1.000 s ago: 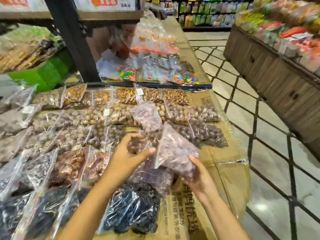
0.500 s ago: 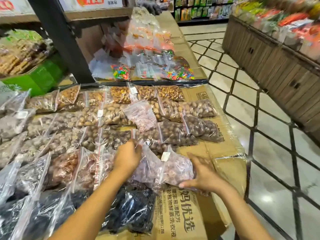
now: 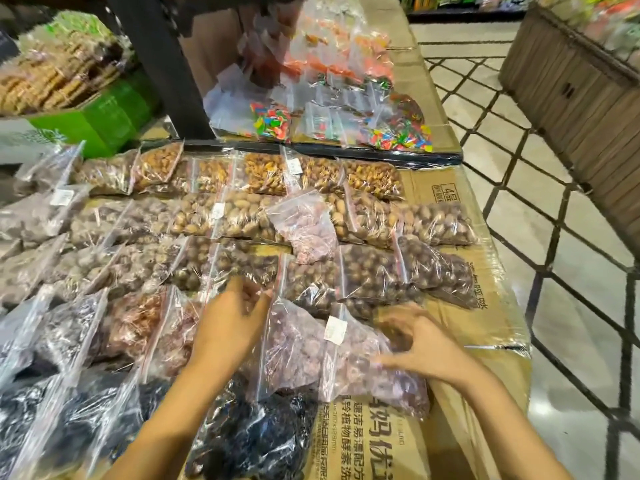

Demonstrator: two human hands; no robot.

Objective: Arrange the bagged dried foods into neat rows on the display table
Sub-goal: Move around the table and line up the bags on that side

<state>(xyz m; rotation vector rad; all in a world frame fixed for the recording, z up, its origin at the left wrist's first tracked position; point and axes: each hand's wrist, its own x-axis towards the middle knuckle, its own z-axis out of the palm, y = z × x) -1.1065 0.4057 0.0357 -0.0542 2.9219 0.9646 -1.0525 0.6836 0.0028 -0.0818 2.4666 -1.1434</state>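
Note:
Clear zip bags of dried foods lie in rows on the cardboard-covered display table (image 3: 485,327). In the front row two bags of purplish dried fruit lie side by side: the left one (image 3: 294,351) and the right one (image 3: 360,375), which carries a white label. My left hand (image 3: 232,323) hovers at the left bag's top corner with its fingers loosely apart and blurred. My right hand (image 3: 415,344) sits over the right bag's far side, fingers curled and spread, holding nothing. One pinkish bag (image 3: 306,226) lies crooked across the nut rows behind.
Dark dried-fruit bags (image 3: 256,434) fill the near edge under my arms. Candy bags (image 3: 398,133) lie beyond a black divider. A dark shelf post (image 3: 162,64) and a green box (image 3: 104,119) stand at the back left. A wooden counter (image 3: 571,88) lines the tiled aisle on the right.
The purplish bag held up a second ago now lies flat in the front row. My right hand has lifted off it and curled its fingers. My left hand has opened.

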